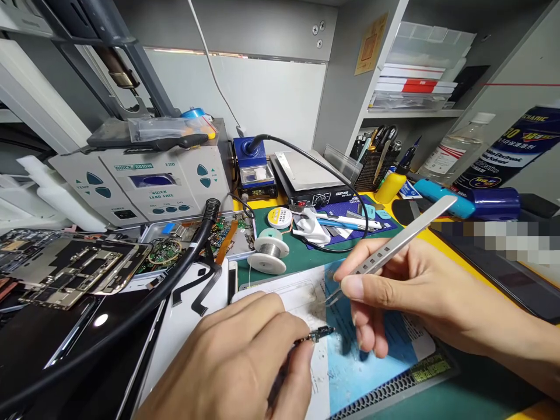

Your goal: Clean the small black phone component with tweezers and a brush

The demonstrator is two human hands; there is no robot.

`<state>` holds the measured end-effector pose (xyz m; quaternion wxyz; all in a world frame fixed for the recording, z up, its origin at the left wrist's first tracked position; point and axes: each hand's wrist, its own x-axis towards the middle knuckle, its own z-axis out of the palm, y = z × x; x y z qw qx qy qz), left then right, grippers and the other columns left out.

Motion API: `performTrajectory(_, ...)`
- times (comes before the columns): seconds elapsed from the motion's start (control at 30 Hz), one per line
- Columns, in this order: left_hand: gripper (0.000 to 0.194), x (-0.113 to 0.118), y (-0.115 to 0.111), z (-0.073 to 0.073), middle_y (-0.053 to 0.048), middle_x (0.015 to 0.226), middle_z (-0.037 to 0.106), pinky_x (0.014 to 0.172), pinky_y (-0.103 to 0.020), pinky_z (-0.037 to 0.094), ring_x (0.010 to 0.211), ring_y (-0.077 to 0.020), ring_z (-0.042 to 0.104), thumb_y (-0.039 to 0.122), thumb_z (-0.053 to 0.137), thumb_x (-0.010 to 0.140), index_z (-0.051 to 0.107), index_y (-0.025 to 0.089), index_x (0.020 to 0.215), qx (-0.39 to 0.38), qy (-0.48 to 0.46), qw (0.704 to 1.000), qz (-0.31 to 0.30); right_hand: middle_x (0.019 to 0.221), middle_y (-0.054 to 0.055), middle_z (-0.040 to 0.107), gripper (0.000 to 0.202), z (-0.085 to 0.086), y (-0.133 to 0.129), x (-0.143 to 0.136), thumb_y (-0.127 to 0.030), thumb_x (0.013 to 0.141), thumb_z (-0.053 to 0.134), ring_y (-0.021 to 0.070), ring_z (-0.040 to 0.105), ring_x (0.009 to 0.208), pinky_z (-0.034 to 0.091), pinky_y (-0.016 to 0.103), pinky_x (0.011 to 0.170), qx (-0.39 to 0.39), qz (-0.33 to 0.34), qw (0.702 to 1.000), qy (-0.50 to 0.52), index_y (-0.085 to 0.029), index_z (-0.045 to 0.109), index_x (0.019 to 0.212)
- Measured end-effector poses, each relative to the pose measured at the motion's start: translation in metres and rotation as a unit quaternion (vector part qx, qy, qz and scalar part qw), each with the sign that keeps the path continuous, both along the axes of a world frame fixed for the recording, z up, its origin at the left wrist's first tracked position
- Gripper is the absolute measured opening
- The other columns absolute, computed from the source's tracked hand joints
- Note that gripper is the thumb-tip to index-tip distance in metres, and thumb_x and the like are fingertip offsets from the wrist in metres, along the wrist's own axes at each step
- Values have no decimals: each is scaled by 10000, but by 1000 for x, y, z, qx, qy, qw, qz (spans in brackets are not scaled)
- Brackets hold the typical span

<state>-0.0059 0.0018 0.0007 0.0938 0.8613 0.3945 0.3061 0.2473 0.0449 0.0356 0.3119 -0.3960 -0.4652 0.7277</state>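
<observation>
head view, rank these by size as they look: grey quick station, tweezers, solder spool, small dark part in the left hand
1. Grey Quick station
2. Tweezers and solder spool, unranked: the tweezers look longer but slimmer
3. Small dark part, partly hidden by the left hand

Bright light over your counter (pixel 545 410), stretched edges.
Light seems to fall from above, leaving soft shadow on the blue page (pixel 350 382) beneath your right hand (pixel 402 286); a white glare spot burns on the dark glossy panel (pixel 109 347). Rightward, the spray can (pixel 503 154) leans, distorted, near a pixelated patch (pixel 503 242).
</observation>
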Motion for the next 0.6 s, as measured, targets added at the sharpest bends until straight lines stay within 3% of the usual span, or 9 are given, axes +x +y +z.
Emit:
performTrajectory(0.3, 242, -2, -1, 0, 33, 829, 700, 612, -234, 509, 795, -153, 693, 55, 651, 934, 729, 270, 1014, -2, -11, 1000, 3, 512, -24, 757, 287, 1, -1, -3, -199, 778, 1001, 151, 717, 385, 574, 152, 374, 8, -57, 998, -11, -198, 727, 695)
performTrajectory(0.6, 219, 1, 1, -5, 48, 763, 669, 602, -252, 520, 672, -144, 663, 64, 604, 942, 697, 262, 939, 46, -42, 998, 2, 682, 25, 869, 169, -5, 8, 3, -301, 862, 992, 163, 825, 544, 697, 183, 518, 23, 1, 999, 25, -193, 862, 864)
